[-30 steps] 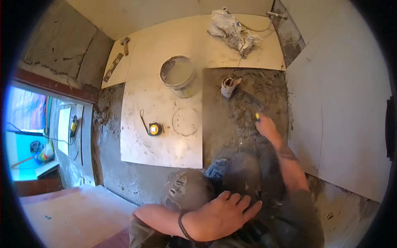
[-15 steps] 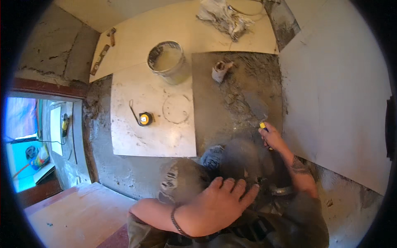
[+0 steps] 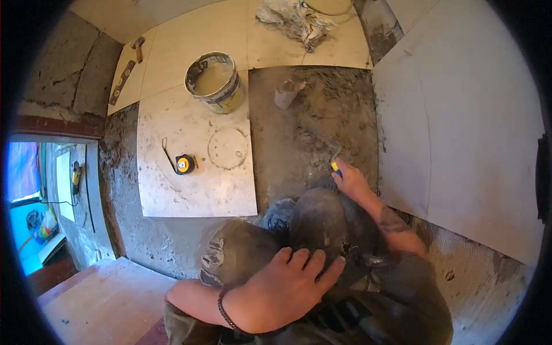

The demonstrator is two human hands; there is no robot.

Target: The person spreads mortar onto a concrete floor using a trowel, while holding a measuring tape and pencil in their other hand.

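Note:
My right hand [image 3: 353,184] is closed around the yellow and blue handle of a trowel [image 3: 336,167]. Its blade, smeared by motion, is over the wet grey mortar [image 3: 339,109] ahead of my knees. My left hand [image 3: 282,290] lies over my lap by my knees, fingers stretched apart, with nothing in it. A crumpled, cup-like piece [image 3: 288,94] rests on the mortar toward the far side.
Left of the mortar, a pale tile [image 3: 195,192] carries a tape measure [image 3: 184,164] and a bucket [image 3: 224,100] of cloudy liquid. A hammer [image 3: 138,50], a level [image 3: 122,83] and a dirty plastic bag [image 3: 293,26] lie farther back. A pale tiled wall [image 3: 471,126] bounds the right.
My right hand has moved slightly left with the trowel, whose blade is now blurred. The whole view has shifted a little; my left hand keeps its place over my lap.

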